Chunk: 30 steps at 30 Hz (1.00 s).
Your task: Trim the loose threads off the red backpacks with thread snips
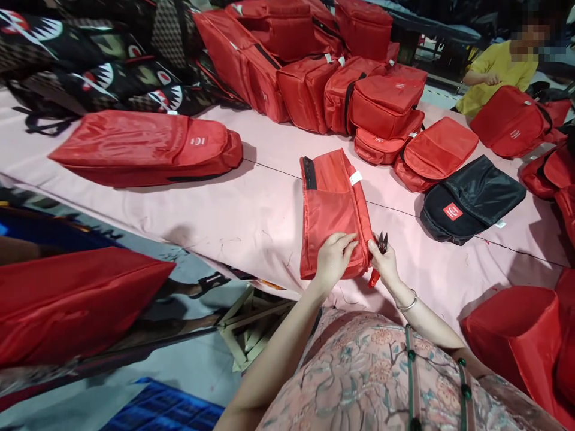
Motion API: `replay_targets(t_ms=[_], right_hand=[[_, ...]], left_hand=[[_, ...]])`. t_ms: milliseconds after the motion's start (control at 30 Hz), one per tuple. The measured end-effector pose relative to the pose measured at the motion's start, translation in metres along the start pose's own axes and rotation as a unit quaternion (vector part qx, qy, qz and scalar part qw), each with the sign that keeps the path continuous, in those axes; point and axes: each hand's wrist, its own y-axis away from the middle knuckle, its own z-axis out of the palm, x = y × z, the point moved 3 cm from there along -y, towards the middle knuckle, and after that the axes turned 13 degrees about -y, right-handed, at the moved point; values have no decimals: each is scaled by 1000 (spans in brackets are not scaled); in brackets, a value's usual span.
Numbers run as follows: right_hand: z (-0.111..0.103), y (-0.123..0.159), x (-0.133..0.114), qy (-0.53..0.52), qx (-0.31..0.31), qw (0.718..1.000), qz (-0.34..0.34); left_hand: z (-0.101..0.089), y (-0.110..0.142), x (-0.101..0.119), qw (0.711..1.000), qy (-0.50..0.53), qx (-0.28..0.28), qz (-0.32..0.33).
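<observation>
A red fabric bag [330, 215] with a black strip at its far left corner and a white tag on its right side lies in front of me. My left hand [335, 258] rests on its near part, fingers bent together and gripping the fabric. At the bag's near right edge, my right hand [384, 263] is closed around a small pair of thread snips [383, 242], dark blades pointing away from me. The right thumb and fingertips also touch the bag's edge. A small red piece [374, 278] shows below that hand; I cannot tell whether it belongs to the snips.
A pink cloth covers the table [265, 221]. A long red bag [148, 146] lies left, a black bag [471, 200] right. Stacked red bags [305, 90] and patterned black bags [99, 66] stand behind. A person in yellow [503, 69] sits across at the right.
</observation>
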Motion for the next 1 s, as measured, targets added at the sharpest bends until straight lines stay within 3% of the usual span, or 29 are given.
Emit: replay_targets(t_ms=[233, 433, 600, 667, 800, 1000], right_hand=[[0, 0, -2, 3, -5, 1000, -15], [0, 0, 5, -32, -26, 999, -1], [-13, -4, -13, 87, -36, 995, -30], [-22, -6, -31, 200, -42, 976, -70], [-32, -7, -66, 416, -91, 897, -119], [-20, -8, -100, 519, -207, 805, -201]], left_hand=[[4, -5, 13, 997, -64, 0, 34], [-4, -6, -8, 994, 38, 40, -94], [-2, 0, -6, 997, 52, -4, -48], [-1, 1, -4, 998, 46, 1, -40], [2, -2, 1, 1000, 1, 6, -6], [5, -9, 10, 994, -85, 18, 64]])
